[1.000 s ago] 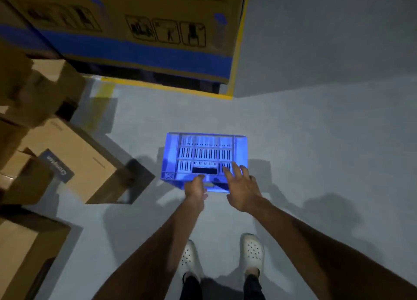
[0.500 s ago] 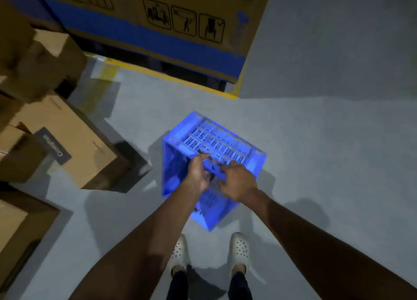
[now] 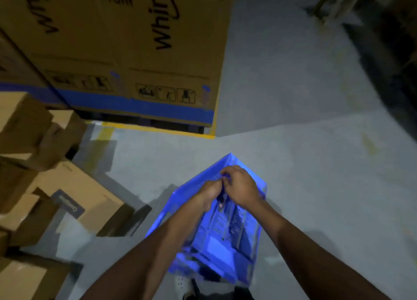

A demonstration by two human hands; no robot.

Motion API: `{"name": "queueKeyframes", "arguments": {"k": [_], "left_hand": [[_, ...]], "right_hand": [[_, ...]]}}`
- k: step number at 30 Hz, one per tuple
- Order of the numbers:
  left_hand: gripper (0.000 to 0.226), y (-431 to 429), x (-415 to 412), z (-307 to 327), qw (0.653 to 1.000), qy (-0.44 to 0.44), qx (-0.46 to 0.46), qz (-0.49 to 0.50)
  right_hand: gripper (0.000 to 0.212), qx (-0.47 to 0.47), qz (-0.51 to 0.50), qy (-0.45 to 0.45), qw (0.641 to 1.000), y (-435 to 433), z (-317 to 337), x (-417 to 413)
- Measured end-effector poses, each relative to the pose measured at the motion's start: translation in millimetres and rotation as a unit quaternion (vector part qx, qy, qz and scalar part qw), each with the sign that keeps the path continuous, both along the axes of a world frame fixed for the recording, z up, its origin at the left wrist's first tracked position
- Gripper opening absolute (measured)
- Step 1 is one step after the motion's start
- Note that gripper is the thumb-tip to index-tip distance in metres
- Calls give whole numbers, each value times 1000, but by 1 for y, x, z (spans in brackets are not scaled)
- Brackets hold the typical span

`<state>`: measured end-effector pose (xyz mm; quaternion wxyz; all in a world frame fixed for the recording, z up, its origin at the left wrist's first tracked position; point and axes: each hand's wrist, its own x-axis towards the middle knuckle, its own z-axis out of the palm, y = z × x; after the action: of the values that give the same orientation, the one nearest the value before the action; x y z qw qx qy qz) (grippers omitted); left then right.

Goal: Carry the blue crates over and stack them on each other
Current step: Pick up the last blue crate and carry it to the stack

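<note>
Both hands meet at the upper edge of the crate, left hand touching the right hand; crate hangs tilted below them, off the floor, over a shoe. Left of the hands, a pile of cartons sits on the floor. Ahead and left, beyond the hands, stands a large carton; open floor lies right.

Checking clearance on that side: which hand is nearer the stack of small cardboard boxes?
Left. The left hand grips the blue crate on the side toward the cardboard boxes; the right hand grips just beyond it.
</note>
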<state>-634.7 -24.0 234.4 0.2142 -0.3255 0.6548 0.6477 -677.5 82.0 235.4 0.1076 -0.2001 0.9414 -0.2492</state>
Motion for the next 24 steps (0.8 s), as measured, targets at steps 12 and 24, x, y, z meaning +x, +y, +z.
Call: {"name": "queueKeyframes", "arguments": {"k": [12,24], "left_hand": [[63,29,-49,133,817,213,-460,-275],[65,124,-98,232,562,489,-583,-324]], "right_hand": [[27,99,-140,281,944,68,119,6],[48,15,-318,280,906,190,223,4]]}}
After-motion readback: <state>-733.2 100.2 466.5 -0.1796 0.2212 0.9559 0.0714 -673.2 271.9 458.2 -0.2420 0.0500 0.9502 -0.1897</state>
